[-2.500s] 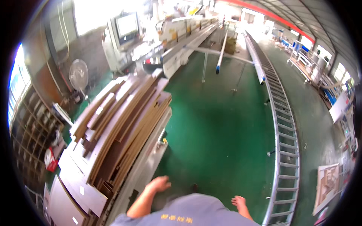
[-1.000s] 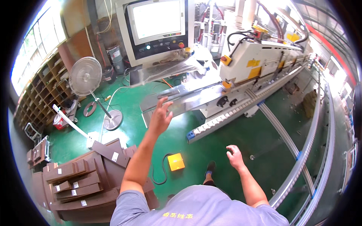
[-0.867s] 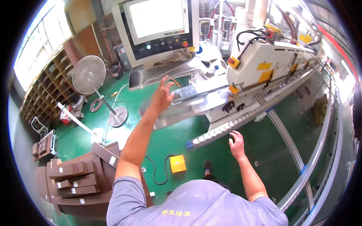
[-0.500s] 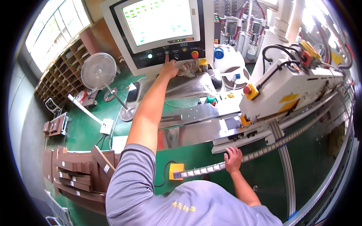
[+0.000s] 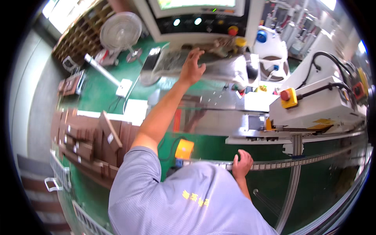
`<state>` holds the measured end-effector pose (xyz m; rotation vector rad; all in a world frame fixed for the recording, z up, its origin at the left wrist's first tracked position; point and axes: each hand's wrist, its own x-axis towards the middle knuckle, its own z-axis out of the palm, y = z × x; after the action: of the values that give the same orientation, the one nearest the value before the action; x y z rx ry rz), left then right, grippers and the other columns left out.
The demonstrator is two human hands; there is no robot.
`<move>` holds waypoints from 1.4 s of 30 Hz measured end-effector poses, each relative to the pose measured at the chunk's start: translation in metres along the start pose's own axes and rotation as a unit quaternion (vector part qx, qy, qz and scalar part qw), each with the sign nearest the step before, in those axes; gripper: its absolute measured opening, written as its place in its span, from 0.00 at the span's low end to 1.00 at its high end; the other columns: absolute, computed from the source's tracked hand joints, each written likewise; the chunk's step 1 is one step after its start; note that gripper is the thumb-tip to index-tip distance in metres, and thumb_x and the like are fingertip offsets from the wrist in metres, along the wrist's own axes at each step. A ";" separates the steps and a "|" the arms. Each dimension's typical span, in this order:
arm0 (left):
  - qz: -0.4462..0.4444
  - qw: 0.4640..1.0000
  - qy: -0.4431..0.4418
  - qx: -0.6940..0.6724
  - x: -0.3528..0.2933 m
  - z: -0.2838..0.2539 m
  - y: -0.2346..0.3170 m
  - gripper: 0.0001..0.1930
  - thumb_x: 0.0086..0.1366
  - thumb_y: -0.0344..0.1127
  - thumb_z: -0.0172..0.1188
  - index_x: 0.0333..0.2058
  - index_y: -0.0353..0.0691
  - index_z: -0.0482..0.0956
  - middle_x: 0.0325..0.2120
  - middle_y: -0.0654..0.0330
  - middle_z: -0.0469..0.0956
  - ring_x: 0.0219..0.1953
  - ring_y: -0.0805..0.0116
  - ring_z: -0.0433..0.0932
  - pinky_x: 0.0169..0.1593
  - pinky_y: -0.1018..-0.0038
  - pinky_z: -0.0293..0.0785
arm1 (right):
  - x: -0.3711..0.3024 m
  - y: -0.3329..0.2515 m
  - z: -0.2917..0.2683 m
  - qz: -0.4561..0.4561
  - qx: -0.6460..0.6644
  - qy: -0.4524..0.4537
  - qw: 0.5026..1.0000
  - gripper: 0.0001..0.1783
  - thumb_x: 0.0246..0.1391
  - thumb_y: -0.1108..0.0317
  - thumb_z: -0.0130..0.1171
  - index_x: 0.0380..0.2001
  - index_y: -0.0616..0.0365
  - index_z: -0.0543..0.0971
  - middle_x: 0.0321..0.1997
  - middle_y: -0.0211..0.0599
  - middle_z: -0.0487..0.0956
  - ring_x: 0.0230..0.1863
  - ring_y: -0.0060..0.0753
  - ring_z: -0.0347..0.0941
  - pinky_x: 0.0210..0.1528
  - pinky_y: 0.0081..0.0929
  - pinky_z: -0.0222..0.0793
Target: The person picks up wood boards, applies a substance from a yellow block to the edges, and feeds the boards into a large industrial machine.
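Left hand [image 5: 192, 70] has fingers loosely apart, above plastic-covered shelf [image 5: 221, 70]. Right hand [image 5: 243, 162] rests at roller rail [image 5: 274, 165], thumb away from fingers; whether it grips, cannot tell. Compared with half second ago, left index finger is off control panel [image 5: 211, 29], which stands ahead, beyond shelf; second button [image 5: 197, 21] now glows. Left arm stretches forward; right arm stays low, near body.

Your left hand [image 5: 192, 67], earlier touching the control panel [image 5: 201, 27], now hangs clear of it at upper centre; a second white button light [image 5: 197, 21] glows there, and the screen [image 5: 196, 4] is largely cropped by the top edge.
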<state>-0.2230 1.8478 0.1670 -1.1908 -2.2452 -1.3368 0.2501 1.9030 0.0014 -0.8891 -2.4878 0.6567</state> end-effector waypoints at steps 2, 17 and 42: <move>0.001 1.000 0.026 0.008 -0.094 -0.035 0.000 0.20 0.62 0.28 0.62 0.54 0.39 0.78 0.53 0.51 0.78 0.49 0.53 0.81 0.54 0.63 0.78 | 0.000 0.007 0.012 0.006 0.082 -0.014 0.997 0.17 0.56 0.72 0.61 0.51 0.57 0.80 0.55 0.41 0.80 0.61 0.47 0.72 0.64 0.44 0.65; -0.392 0.801 0.364 0.269 -0.498 -0.277 -0.049 0.42 0.60 0.38 0.72 0.68 0.35 0.60 0.64 0.42 0.65 0.68 0.43 0.62 0.72 0.51 0.57 | 0.203 -0.185 0.197 -0.334 -0.131 -0.064 0.931 0.36 0.53 0.65 0.63 0.67 0.53 0.71 0.73 0.42 0.69 0.71 0.54 0.64 0.73 0.48 0.57; -0.112 0.863 0.472 0.143 -0.385 -0.506 -0.038 0.45 0.57 0.32 0.77 0.68 0.32 0.59 0.60 0.47 0.73 0.62 0.56 0.73 0.67 0.61 0.69 | 0.071 -0.165 0.084 0.343 0.704 -0.127 0.609 0.11 0.70 0.61 0.58 0.44 0.59 0.74 0.29 0.36 0.75 0.27 0.33 0.73 0.39 0.34 0.78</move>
<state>-0.0970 1.2236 0.1899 -0.0743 -1.7419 -1.2065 0.0784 1.8133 0.0411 -0.9307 -0.8446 2.5312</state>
